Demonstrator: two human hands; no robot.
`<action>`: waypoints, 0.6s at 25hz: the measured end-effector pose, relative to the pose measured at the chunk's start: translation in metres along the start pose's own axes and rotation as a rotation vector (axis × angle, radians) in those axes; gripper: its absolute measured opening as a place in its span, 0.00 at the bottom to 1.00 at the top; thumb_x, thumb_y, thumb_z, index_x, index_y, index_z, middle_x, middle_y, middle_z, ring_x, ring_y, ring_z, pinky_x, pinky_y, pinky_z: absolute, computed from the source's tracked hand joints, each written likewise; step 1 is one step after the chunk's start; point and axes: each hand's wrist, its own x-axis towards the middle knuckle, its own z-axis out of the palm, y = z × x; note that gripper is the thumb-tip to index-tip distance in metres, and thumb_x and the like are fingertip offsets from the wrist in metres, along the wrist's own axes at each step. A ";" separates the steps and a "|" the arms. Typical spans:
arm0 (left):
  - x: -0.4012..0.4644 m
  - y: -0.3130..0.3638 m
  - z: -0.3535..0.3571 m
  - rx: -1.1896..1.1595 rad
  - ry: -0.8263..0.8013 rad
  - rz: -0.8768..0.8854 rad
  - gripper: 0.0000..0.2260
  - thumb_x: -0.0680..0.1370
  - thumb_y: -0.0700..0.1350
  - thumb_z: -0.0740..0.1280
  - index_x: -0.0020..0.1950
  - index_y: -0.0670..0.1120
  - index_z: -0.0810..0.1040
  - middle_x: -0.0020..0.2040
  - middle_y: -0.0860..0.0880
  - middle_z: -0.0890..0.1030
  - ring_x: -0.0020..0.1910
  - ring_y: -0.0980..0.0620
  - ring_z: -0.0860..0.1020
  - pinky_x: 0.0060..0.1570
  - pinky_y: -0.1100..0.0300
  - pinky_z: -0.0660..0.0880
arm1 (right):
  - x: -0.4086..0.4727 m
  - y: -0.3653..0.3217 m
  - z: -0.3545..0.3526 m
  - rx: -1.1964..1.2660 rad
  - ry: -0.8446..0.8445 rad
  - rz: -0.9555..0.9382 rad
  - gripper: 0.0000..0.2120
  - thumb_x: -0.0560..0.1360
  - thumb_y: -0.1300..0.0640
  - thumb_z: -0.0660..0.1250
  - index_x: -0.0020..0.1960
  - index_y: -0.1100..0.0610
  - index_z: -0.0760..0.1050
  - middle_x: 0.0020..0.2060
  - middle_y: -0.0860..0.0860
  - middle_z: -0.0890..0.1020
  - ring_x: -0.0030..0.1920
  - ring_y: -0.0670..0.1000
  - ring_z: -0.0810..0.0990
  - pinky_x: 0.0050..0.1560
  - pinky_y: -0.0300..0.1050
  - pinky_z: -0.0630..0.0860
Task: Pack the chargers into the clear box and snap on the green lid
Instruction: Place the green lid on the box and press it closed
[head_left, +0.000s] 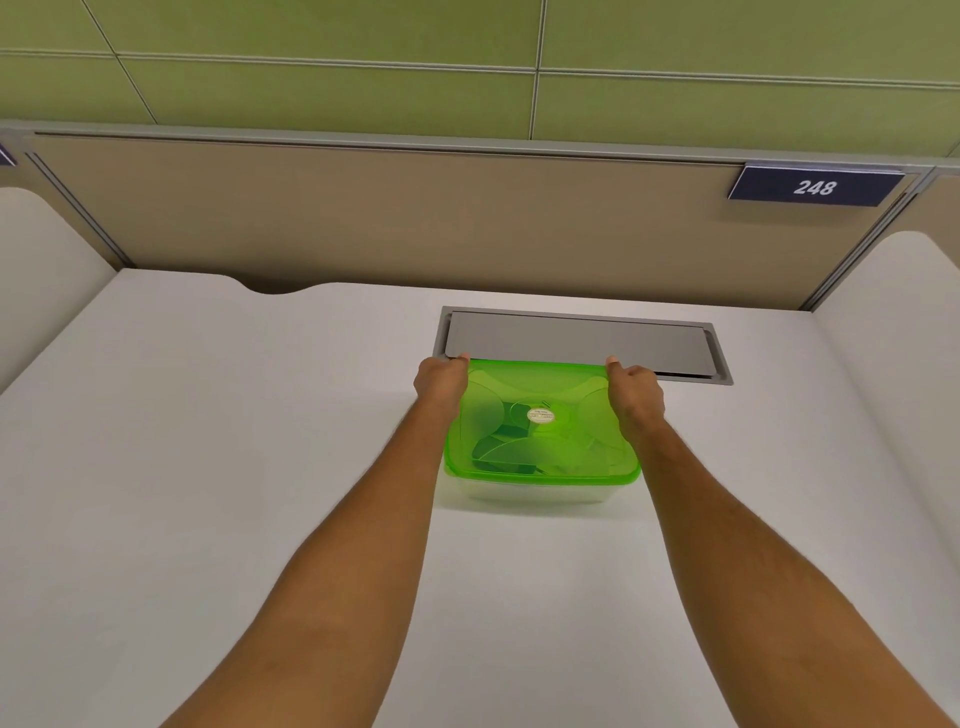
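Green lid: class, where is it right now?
In the head view, the green lid sits on the clear box at desk centre, between both hands, just before the grey cable hatch.

The green lid (540, 415) looks like translucent, glossy plastic with smooth moulded curves and a small paper-like round sticker (540, 415) at its centre, while the clear box (540, 491) under it is colourless, faintly cloudy plastic. The desk (208, 415) has a smooth, matt, off-white finish, and the flap (576, 340) set into it looks like matt grey brushed metal. The partition (363, 218) behind appears a dull beige board in a grey metal-looking frame.
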 end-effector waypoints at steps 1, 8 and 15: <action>-0.002 0.001 0.000 -0.013 0.009 -0.017 0.22 0.76 0.50 0.67 0.63 0.36 0.70 0.58 0.41 0.77 0.55 0.42 0.76 0.50 0.55 0.74 | -0.001 0.000 0.000 -0.004 -0.001 0.001 0.19 0.79 0.43 0.58 0.40 0.58 0.72 0.49 0.62 0.81 0.53 0.62 0.79 0.54 0.51 0.73; -0.010 0.008 0.002 0.018 0.034 -0.038 0.20 0.76 0.47 0.67 0.62 0.35 0.72 0.60 0.40 0.78 0.53 0.42 0.77 0.44 0.57 0.72 | -0.007 0.000 0.000 -0.030 0.016 -0.005 0.23 0.79 0.44 0.57 0.30 0.55 0.67 0.40 0.58 0.78 0.43 0.58 0.75 0.46 0.48 0.69; -0.014 0.002 0.001 0.054 0.073 0.056 0.16 0.77 0.47 0.66 0.57 0.35 0.75 0.56 0.38 0.80 0.54 0.40 0.79 0.50 0.53 0.76 | -0.011 0.001 -0.002 -0.059 0.022 -0.018 0.22 0.79 0.44 0.57 0.34 0.58 0.71 0.45 0.61 0.81 0.46 0.60 0.78 0.48 0.50 0.72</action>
